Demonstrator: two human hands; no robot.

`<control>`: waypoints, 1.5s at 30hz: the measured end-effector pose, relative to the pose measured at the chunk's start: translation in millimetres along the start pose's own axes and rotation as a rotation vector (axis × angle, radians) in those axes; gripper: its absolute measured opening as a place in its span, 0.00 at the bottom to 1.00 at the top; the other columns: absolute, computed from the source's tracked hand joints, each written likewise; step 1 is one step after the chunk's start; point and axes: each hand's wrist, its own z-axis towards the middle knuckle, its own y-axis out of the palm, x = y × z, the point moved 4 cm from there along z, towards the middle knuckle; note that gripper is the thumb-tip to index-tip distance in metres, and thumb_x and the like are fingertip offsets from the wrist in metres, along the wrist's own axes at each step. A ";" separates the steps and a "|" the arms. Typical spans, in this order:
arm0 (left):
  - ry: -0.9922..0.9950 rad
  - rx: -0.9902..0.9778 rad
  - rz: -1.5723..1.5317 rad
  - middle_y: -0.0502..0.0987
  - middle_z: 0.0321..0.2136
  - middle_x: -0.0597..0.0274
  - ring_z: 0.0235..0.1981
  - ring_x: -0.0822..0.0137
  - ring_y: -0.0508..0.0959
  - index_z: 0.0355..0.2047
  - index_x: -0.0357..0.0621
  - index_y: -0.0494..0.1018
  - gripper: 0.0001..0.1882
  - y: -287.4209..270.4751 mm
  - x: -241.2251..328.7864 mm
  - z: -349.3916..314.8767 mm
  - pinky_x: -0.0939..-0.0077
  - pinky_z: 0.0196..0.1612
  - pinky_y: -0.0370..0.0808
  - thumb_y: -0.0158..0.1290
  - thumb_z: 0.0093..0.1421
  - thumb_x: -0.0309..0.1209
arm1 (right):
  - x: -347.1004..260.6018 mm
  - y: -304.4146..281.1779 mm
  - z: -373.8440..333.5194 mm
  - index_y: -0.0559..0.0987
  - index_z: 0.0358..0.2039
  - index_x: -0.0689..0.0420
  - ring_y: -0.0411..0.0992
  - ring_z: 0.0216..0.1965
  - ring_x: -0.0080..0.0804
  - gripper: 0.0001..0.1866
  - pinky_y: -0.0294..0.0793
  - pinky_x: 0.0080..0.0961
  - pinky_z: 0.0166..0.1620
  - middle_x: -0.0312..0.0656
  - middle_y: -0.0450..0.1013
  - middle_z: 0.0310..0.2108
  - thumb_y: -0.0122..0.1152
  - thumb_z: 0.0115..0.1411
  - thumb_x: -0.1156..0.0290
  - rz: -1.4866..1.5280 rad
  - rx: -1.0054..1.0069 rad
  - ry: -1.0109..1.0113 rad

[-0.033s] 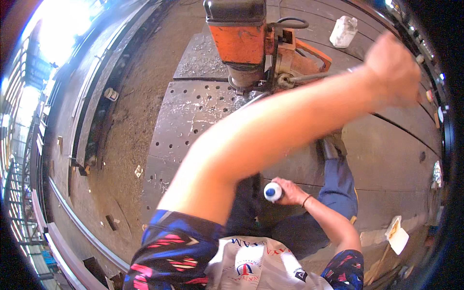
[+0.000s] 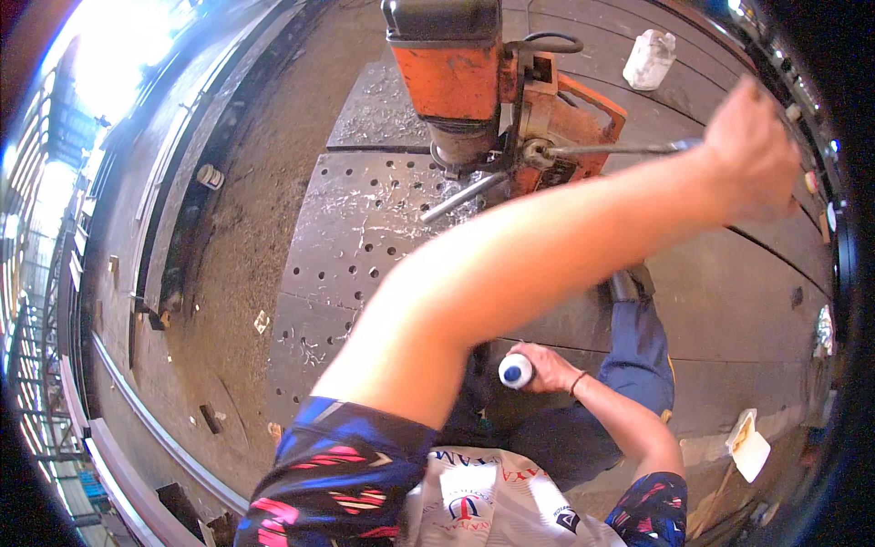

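Note:
My left arm stretches across the view from lower left to upper right. At its end, my left hand [image 2: 753, 155] is closed, slightly blurred, around the outer end of a metal feed lever [image 2: 629, 148]; the wrist hides the grip itself. This lever runs from the hub of an orange-and-black magnetic drill [image 2: 451, 77]. A second rod [image 2: 465, 196] of the same hub points toward the lower left. Below the forearm, my right hand [image 2: 551, 369] holds a white bottle [image 2: 512, 377] with a blue top, its cap end facing up toward me.
The drill stands on a dark steel plate [image 2: 351, 205] with many drilled holes and scattered metal shavings. A whitish plastic jug [image 2: 649, 60] sits farther back at the right. On the left ground lies a small white bucket [image 2: 211, 176]. A pale open container [image 2: 749, 447] is at lower right.
My left hand has moved slightly down and right, and the lever has turned with it. The second rod now shows more fully. My right hand and the bottle have barely moved.

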 end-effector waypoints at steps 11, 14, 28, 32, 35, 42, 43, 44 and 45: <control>-0.389 0.174 -0.991 0.76 0.38 0.44 0.48 0.43 0.72 0.39 0.36 0.72 0.25 200.0 69.3 -17.1 0.48 0.52 0.71 0.61 0.51 0.45 | 16.9 -101.5 -54.4 0.67 0.63 0.53 0.57 0.68 0.43 0.35 0.53 0.41 0.69 0.47 0.62 0.66 0.62 0.59 0.53 -0.005 -0.037 0.407; -0.417 0.247 -1.050 0.73 0.42 0.40 0.51 0.41 0.69 0.41 0.33 0.70 0.26 205.0 81.6 -12.9 0.48 0.55 0.68 0.60 0.51 0.43 | 106.1 -199.3 -51.0 0.75 0.53 0.56 0.70 0.52 0.37 0.22 0.67 0.31 0.57 0.43 0.73 0.50 0.60 0.63 0.59 -0.022 0.685 0.407; -0.517 0.294 -1.191 0.69 0.43 0.35 0.52 0.36 0.66 0.49 0.27 0.62 0.28 215.4 74.9 -12.9 0.45 0.57 0.64 0.57 0.53 0.34 | 164.4 -379.3 150.8 0.71 0.52 0.50 0.70 0.50 0.36 0.24 0.68 0.39 0.55 0.37 0.72 0.48 0.37 0.71 0.46 1.252 0.888 -0.050; -0.554 0.364 -1.166 0.68 0.42 0.34 0.50 0.35 0.66 0.46 0.28 0.62 0.25 218.0 77.7 -11.1 0.44 0.54 0.65 0.56 0.54 0.32 | 163.2 -363.8 153.5 0.69 0.55 0.51 0.68 0.53 0.37 0.29 0.66 0.40 0.57 0.40 0.70 0.51 0.34 0.70 0.42 1.276 0.872 -0.041; -0.557 0.320 -1.247 0.68 0.41 0.34 0.48 0.36 0.67 0.44 0.30 0.62 0.23 217.8 78.7 -10.7 0.44 0.52 0.66 0.56 0.54 0.31 | 160.5 -356.1 140.1 0.67 0.58 0.52 0.67 0.55 0.39 0.32 0.64 0.41 0.59 0.42 0.68 0.53 0.32 0.69 0.40 1.280 0.873 -0.042; -0.525 0.285 -1.217 0.70 0.40 0.37 0.46 0.38 0.69 0.44 0.31 0.65 0.21 207.2 79.5 -17.0 0.46 0.51 0.67 0.56 0.53 0.31 | 128.7 -347.9 70.5 0.62 0.63 0.54 0.63 0.60 0.42 0.40 0.60 0.43 0.63 0.46 0.65 0.59 0.27 0.66 0.34 1.236 0.830 -0.103; -0.485 0.318 -1.110 0.71 0.41 0.37 0.47 0.40 0.69 0.44 0.32 0.66 0.21 203.3 80.6 -19.1 0.46 0.53 0.67 0.55 0.54 0.31 | 120.8 -349.6 53.8 0.61 0.64 0.54 0.63 0.61 0.42 0.41 0.59 0.43 0.63 0.47 0.65 0.60 0.26 0.66 0.33 1.220 0.817 -0.126; -0.465 0.347 -0.933 0.72 0.41 0.38 0.48 0.41 0.70 0.45 0.32 0.67 0.20 213.1 65.9 -29.9 0.47 0.54 0.66 0.54 0.55 0.32 | 111.1 -354.5 64.2 0.60 0.65 0.54 0.63 0.61 0.43 0.43 0.59 0.44 0.64 0.47 0.64 0.60 0.26 0.65 0.32 1.219 0.737 -0.176; -0.401 0.386 -0.882 0.73 0.42 0.39 0.48 0.42 0.70 0.46 0.33 0.68 0.20 202.1 82.6 -25.8 0.47 0.55 0.66 0.53 0.56 0.33 | 99.0 -364.0 21.3 0.60 0.66 0.55 0.62 0.62 0.43 0.44 0.58 0.44 0.64 0.48 0.64 0.61 0.25 0.65 0.31 1.175 0.769 -0.188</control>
